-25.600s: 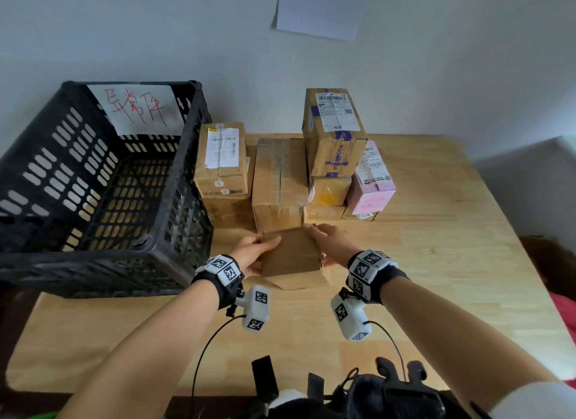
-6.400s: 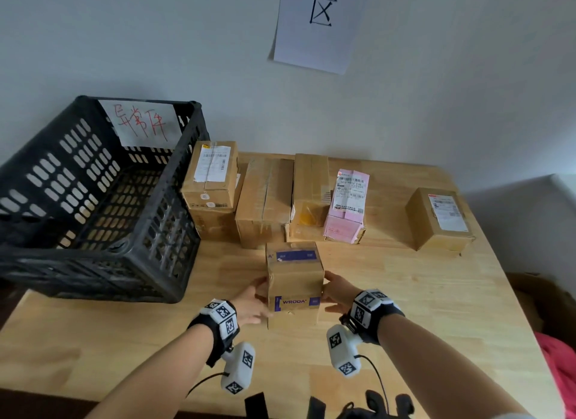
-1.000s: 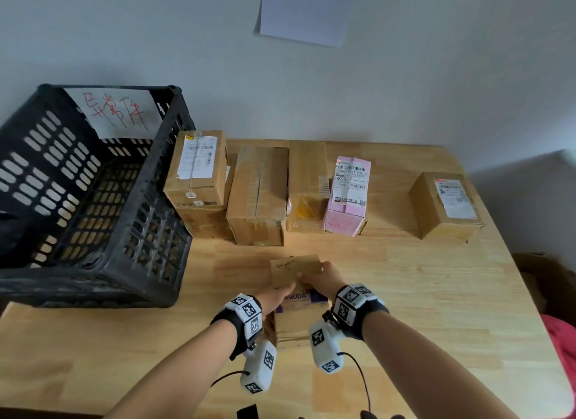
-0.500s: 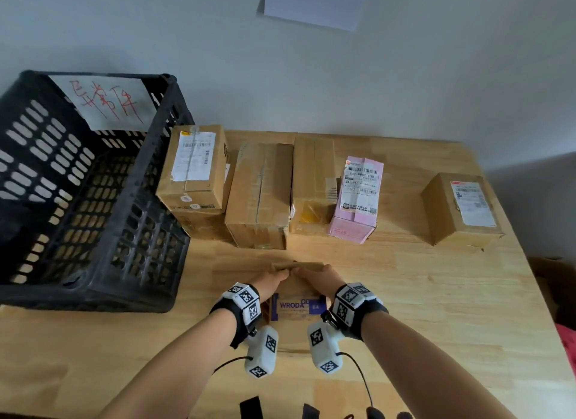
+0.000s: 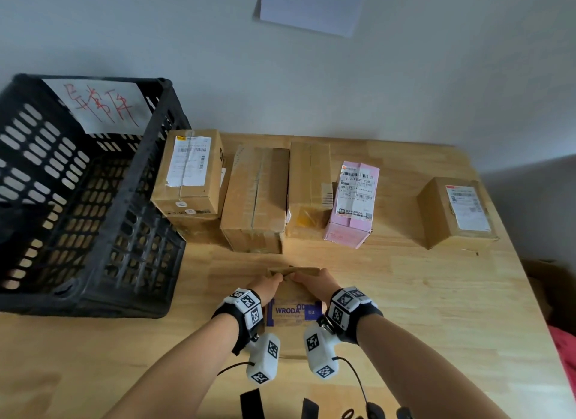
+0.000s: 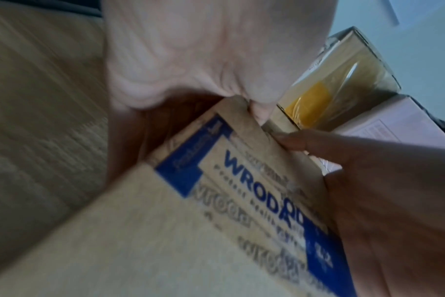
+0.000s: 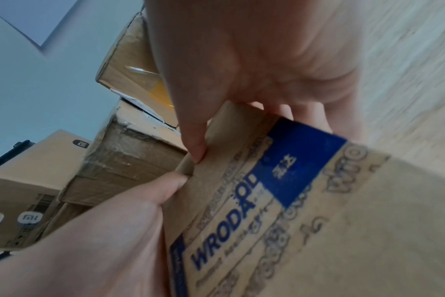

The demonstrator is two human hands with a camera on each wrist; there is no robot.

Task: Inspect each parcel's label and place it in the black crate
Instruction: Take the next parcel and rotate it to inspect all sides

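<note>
Beside black crate (image 5: 93, 200), held parcel (image 5: 293, 312)

Your hands (image 5: 268, 286) sit on the WRODA box (image 5: 294, 312) near the front edge of the table (image 5: 405, 309). Bare table to the R of it and to the L, up to the crate (image 5: 93, 200). Crate's open on top, but its near-R wall stands between you and the inside. Row of parcels (image 5: 255, 197) blocks straight ahead, w/ a strip of bare wood between row and box. Pink parcel (image 5: 353, 203) ends the row; a wide gap separates it from the lone box (image 5: 455, 213) far R.
</note>
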